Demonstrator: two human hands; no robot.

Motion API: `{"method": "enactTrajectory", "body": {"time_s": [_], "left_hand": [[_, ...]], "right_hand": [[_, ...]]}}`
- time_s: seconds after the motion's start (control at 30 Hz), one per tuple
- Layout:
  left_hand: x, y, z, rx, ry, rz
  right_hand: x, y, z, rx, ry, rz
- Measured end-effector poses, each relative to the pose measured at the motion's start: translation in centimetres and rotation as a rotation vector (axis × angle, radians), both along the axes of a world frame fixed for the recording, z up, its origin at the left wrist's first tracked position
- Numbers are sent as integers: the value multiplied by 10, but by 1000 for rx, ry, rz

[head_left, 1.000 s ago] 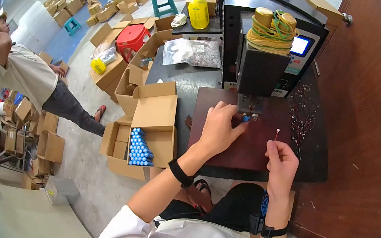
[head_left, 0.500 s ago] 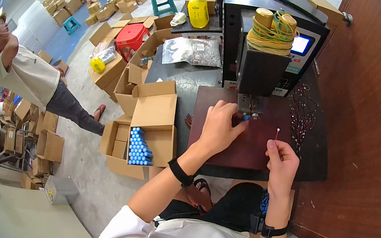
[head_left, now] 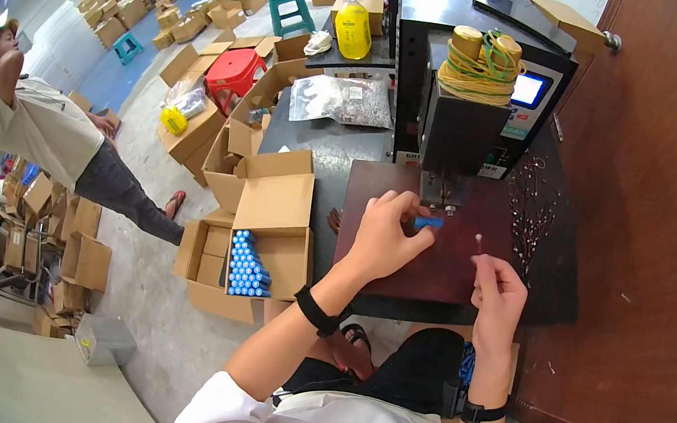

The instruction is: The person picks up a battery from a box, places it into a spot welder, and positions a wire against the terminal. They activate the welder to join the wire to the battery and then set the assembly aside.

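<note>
My left hand is closed on a blue cylindrical battery cell, held lying sideways just in front of the electrodes of a black spot-welding machine. My right hand pinches a thin red wire lead that stands up from the fingertips, with a small pale tip. Both hands are over a dark red work board. At the left, an open cardboard box holds several more blue cells in rows. Loose leads lie right of the board.
A clear bag of small parts lies behind the box. Beyond it stands a yellow bottle. Rolls with yellow-green bands sit on the machine. A wooden door borders the right. Another person stands at the left.
The blue cell has come slightly toward me, away from the electrodes, and more of it shows. My right hand with the lead has shifted a little left.
</note>
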State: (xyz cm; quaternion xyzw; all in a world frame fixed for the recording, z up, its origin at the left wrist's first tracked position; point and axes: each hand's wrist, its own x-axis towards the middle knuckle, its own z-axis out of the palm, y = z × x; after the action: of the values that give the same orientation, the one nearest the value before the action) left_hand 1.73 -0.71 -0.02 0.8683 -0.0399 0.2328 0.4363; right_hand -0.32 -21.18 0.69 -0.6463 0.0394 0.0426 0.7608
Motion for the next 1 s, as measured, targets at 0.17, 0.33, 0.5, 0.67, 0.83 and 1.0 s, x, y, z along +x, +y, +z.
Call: {"method": "enactTrajectory", "body": {"time_s": [0.17,0.33,0.5,0.67,0.83,1.0], "left_hand": [[4,0,2,-33,29,16],[11,0,-7,91,45,-49],[12,-3,-9,194,64,-11],[12,-6,-10,268,-64,20],[9,-4,-9,301,-10,14],[9,-4,-9,289,-28,23]], "right_hand": [[9,18,4,-116,-93,68],[24,40,1,-89,-83,109],[32,46,0,-104,-83,118],[36,49,5,-116,-18,136],[36,47,4,-110,-23,138],[36,49,3,-121,-33,139]]}}
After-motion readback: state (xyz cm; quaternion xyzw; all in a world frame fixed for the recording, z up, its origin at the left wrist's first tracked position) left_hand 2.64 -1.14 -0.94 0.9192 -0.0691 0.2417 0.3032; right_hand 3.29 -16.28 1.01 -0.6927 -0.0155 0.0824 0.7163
